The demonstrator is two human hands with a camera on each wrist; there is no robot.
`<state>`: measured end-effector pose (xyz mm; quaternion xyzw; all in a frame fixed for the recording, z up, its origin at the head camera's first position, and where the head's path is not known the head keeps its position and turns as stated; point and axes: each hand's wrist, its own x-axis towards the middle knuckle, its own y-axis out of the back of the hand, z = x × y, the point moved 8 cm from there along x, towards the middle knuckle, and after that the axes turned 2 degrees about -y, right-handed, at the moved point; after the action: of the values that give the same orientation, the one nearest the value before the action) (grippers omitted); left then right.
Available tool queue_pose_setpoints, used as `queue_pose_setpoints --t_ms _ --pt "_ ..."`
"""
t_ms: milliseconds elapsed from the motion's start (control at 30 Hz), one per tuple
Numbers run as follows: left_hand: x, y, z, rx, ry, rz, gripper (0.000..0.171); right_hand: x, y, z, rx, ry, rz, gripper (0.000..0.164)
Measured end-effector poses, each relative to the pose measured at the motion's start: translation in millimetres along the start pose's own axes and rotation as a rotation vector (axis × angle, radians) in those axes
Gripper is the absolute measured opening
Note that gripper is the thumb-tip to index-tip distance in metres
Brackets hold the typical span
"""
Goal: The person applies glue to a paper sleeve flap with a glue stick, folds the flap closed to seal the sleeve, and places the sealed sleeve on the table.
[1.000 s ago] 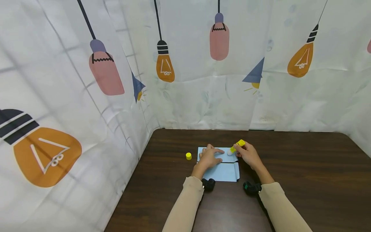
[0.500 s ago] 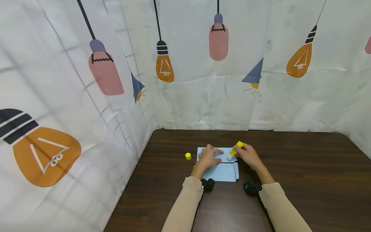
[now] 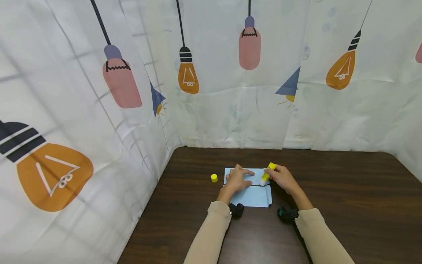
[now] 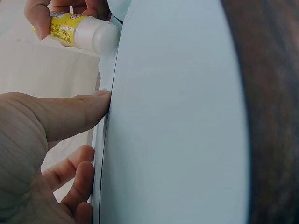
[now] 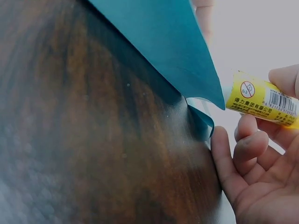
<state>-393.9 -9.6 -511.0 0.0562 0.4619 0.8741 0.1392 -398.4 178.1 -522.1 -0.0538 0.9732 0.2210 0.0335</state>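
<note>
A light blue paper [image 3: 250, 197] lies on the table, with a dark line across its middle and flaps at its right side. My left hand [image 3: 236, 179] rests on its upper part, fingers spread; the thumb [image 4: 77, 112] touches the paper near the middle line in the left wrist view. My right hand [image 3: 284, 178] holds an uncapped yellow glue stick [image 3: 268, 173] between thumb and fingers, tilted, its white end down at the right part of the upper panel. In the right wrist view, the glue stick [image 5: 259, 98] meets the paper edge beside a curled flap [image 5: 201, 122].
A yellow glue stick cap [image 3: 214, 178] stands on the dark wooden table [image 3: 343, 190], left of the paper. Black wrist cameras sit on both wrists. A printed white curtain [image 3: 224, 121] hangs behind the table and along its left side.
The glue stick's white end has moved toward me across the upper panel, down to the middle line, and the tube stands steeper. My left hand stays in place on the paper.
</note>
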Motion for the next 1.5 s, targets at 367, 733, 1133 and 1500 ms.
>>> queue_pose_setpoints --t_ms 367,733,1133,1500 --pt "0.3 -0.2 0.2 -0.008 0.003 -0.006 0.032 -1.4 1.6 -0.1 0.052 0.028 -0.007 0.046" --pt "0.6 -0.5 -0.2 -0.001 0.011 0.001 0.032 -2.3 3.3 -1.1 0.130 0.060 -0.011 0.052" --pt "1.2 -1.5 -0.8 0.011 0.016 -0.007 0.031 -0.6 3.4 3.2 0.214 0.061 -0.034 0.055" --pt "2.6 -1.9 -2.5 0.012 0.005 -0.005 0.032 -1.6 3.3 3.0 0.231 0.059 -0.022 0.049"
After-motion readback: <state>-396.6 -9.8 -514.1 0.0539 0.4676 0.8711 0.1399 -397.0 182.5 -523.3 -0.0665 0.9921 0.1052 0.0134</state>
